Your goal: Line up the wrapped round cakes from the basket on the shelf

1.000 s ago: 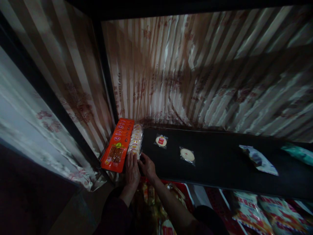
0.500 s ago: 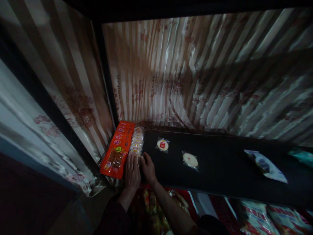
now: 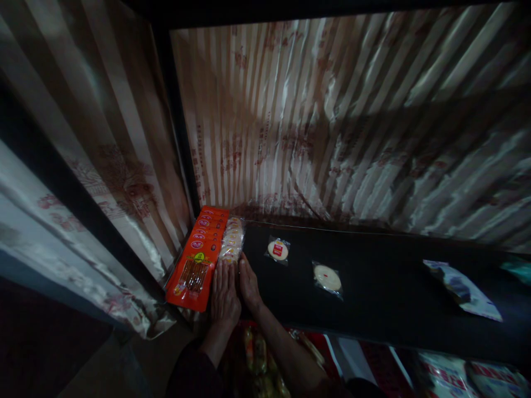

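My left hand lies flat, fingers stretched, over the near end of a row of overlapping round crackers in clear wrappers. Along the right side of that row stands my right hand, its fingers straight and its edge toward the shelf. Neither hand is closed round anything. Left of the row, several orange snack packets overlap in a matching line, the nearest with a window showing brown sticks. To the right lie two loose wrapped crackers, one with a red label and one plain white cracker.
The black shelf runs to the right, with a white and blue packet and a green packet on it. Pleated patterned cloth hangs behind. Dark posts frame the left corner. Below sit more bagged snacks.
My right hand has straightened its fingers against the row's right side. My left hand stays on the near end. The view has shifted slightly.
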Tool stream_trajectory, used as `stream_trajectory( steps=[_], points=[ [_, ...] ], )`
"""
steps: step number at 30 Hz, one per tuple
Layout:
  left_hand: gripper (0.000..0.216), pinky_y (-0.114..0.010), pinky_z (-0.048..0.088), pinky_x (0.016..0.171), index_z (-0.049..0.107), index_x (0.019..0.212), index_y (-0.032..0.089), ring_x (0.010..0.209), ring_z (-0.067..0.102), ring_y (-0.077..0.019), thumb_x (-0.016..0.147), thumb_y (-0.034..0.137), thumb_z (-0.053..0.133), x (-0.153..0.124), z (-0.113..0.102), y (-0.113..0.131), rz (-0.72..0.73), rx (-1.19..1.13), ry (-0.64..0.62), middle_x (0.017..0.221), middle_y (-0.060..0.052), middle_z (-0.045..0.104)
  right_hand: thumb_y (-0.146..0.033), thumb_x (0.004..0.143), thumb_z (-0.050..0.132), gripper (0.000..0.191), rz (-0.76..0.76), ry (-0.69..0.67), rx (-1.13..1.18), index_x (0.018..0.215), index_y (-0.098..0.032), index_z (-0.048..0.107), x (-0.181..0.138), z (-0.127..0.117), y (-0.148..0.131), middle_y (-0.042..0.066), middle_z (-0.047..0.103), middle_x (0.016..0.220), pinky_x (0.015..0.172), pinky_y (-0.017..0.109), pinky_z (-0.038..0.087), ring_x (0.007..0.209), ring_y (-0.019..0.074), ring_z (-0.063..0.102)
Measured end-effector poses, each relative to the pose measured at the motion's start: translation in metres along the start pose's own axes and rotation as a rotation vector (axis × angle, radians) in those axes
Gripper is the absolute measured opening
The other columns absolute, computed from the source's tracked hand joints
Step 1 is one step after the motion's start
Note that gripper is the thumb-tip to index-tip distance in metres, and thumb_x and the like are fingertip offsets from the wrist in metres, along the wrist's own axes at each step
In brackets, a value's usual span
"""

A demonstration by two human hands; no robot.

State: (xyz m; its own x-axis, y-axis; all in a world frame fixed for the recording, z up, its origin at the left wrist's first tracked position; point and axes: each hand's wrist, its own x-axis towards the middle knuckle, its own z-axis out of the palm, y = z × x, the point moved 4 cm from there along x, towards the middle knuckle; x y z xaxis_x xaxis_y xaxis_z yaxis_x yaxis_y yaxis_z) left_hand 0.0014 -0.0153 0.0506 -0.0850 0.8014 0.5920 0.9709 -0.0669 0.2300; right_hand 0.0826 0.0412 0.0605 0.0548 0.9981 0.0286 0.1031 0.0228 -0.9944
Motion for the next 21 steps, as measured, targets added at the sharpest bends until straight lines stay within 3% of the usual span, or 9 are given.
stream_trajectory(
  steps=[5, 11, 21],
  points=[
    [0.063, -0.045, 0.024, 0.116, 0.018, 0.147, 0.015, 0.141, 0.02, -0.0229, 0.086, 0.008, 0.033, 0.001, 0.0, 0.0, 0.007, 0.021, 0.0, 0.151, -0.012, 0.03, -0.055, 0.09, 0.033, 0.065, 0.025, 0.055, -0.005, 0.138, -0.013, 0.043, 0.007, 0.001, 0.002, 0.01, 0.045, 0.143, 0.112, 0.039, 0.031, 0.133, 0.0211, 0.041],
    [0.066, -0.044, 0.025, 0.116, 0.013, 0.148, 0.014, 0.14, 0.023, -0.0222, 0.085, 0.008, 0.033, 0.001, 0.002, -0.001, 0.029, 0.01, 0.012, 0.15, -0.012, 0.032, -0.059, 0.089, 0.032, 0.069, 0.011, -0.005, 0.0, 0.138, -0.012, 0.042, 0.011, 0.005, -0.001, 0.011, 0.045, 0.142, 0.113, 0.038, 0.029, 0.133, 0.0212, 0.039],
    [0.063, -0.047, 0.026, 0.115, 0.015, 0.147, 0.012, 0.14, 0.023, -0.0241, 0.087, 0.01, 0.033, 0.001, 0.001, 0.001, 0.061, 0.028, 0.056, 0.146, -0.014, 0.039, -0.058, 0.09, 0.029, 0.068, -0.006, 0.018, -0.079, 0.14, -0.013, 0.039, 0.027, 0.005, -0.004, 0.011, 0.043, 0.144, 0.113, 0.039, 0.029, 0.134, 0.0211, 0.039]
  ],
)
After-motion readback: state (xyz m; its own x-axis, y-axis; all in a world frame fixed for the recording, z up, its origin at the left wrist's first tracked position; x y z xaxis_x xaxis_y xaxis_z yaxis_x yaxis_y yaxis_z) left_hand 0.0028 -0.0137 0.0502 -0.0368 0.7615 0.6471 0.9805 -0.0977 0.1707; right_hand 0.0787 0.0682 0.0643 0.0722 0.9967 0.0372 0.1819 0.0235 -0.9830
